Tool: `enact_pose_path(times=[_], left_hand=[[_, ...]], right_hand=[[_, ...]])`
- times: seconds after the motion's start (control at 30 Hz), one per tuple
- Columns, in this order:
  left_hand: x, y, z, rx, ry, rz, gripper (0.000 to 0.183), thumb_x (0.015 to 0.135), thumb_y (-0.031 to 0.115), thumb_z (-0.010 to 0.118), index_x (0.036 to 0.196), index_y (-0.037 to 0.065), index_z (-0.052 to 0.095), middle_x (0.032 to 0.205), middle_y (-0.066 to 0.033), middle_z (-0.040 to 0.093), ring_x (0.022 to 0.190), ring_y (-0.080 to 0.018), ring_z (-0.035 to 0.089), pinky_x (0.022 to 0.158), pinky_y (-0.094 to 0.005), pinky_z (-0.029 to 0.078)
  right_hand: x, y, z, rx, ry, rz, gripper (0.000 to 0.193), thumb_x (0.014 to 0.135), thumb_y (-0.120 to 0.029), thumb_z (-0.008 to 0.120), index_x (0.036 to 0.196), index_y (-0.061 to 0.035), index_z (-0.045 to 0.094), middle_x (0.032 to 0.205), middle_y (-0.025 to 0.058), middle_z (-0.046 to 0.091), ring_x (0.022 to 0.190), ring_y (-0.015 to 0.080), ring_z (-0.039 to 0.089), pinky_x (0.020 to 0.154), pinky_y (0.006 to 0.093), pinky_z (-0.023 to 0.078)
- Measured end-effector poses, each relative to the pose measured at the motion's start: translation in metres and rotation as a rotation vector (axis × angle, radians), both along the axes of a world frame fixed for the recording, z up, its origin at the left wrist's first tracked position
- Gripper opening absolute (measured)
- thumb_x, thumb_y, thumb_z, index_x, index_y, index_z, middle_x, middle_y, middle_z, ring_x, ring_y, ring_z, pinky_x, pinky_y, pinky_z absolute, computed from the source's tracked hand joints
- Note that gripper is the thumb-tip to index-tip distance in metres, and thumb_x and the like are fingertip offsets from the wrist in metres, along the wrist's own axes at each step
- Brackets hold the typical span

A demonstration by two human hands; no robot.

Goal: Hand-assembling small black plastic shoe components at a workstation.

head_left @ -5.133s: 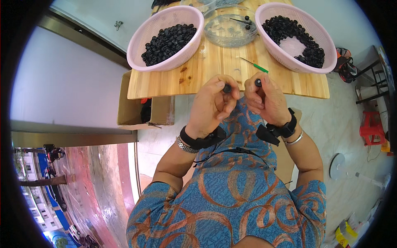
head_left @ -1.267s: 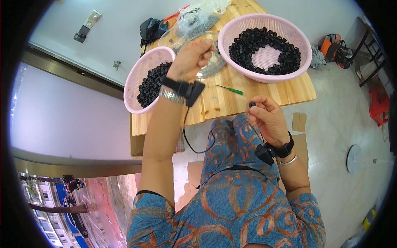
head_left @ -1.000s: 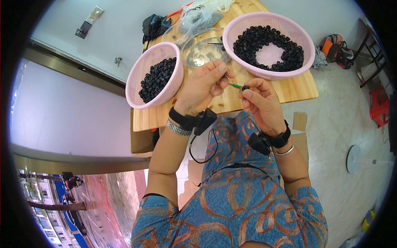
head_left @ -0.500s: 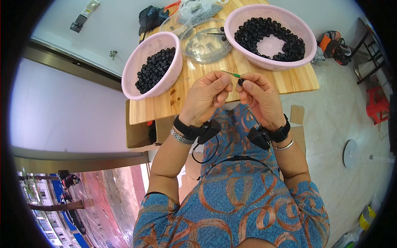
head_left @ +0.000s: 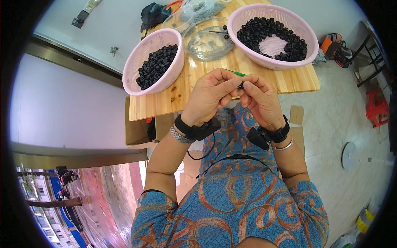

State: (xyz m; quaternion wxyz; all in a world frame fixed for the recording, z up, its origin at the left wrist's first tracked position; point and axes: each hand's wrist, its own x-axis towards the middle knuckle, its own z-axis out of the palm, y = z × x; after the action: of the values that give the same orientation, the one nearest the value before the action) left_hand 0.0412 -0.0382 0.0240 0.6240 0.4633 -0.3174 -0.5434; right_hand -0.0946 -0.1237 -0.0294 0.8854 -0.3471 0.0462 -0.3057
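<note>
Green pick (head_left: 238, 74) points up-left, both hands.

Both hands meet fingertip to fingertip in front of the chest

The left hand (head_left: 211, 97) and right hand (head_left: 260, 101) are raised with bent elbows, fingers curled inward and pinched together so the thumbs and forefingers touch; each wrist wears a black strap, and both forearms rise from short patterned sleeves

A small piecework station indoors, likely a home workshop.

A plain wooden table (head_left: 289, 80) carries two pink baskets (head_left: 155, 62) heaped with small black parts; tiled floor, cardboard box (head_left: 138, 132), red stool (head_left: 378, 109) and a standing fan base (head_left: 351, 155) surround it.
</note>
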Motion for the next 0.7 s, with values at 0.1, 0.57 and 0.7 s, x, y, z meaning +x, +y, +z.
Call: enact_pose_path(times=[0.1,0.57,0.7], left_hand=[[-0.004,-0.002,0.003,0.008,-0.054,0.031,0.009,0.088,0.007,0.056,0.091,0.000,0.053,0.069,-0.0043,0.057,0.045,-0.0025,0.041,0.038,-0.0134,0.028],[-0.024,-0.007,0.002,-0.152,-0.891,0.305,0.010,0.084,0.007,0.061,0.087,0.000,0.055,0.069,-0.0017,0.057,0.057,-0.0045,0.050,0.051,-0.0171,0.040],[-0.031,-0.006,0.006,-0.172,-0.948,0.320,0.009,0.083,0.007,0.061,0.085,-0.001,0.056,0.072,-0.0023,0.058,0.062,-0.0058,0.053,0.057,-0.0193,0.043]], right_hand=[[0.000,0.000,-0.004,0.009,-0.013,-0.007,0.017,0.090,-0.008,0.053,0.104,0.0004,0.054,0.083,0.0072,0.062,0.064,0.0084,0.057,0.058,0.0213,0.050],[-0.003,0.006,-0.007,-0.035,-0.031,-0.119,0.015,0.089,-0.006,0.052,0.102,0.0011,0.053,0.083,0.0078,0.061,0.065,0.0103,0.057,0.060,0.0236,0.051],[-0.003,0.009,-0.006,-0.199,0.018,-0.252,0.013,0.089,-0.006,0.053,0.100,-0.0001,0.053,0.080,0.0055,0.059,0.063,0.0082,0.053,0.055,0.0190,0.045]])
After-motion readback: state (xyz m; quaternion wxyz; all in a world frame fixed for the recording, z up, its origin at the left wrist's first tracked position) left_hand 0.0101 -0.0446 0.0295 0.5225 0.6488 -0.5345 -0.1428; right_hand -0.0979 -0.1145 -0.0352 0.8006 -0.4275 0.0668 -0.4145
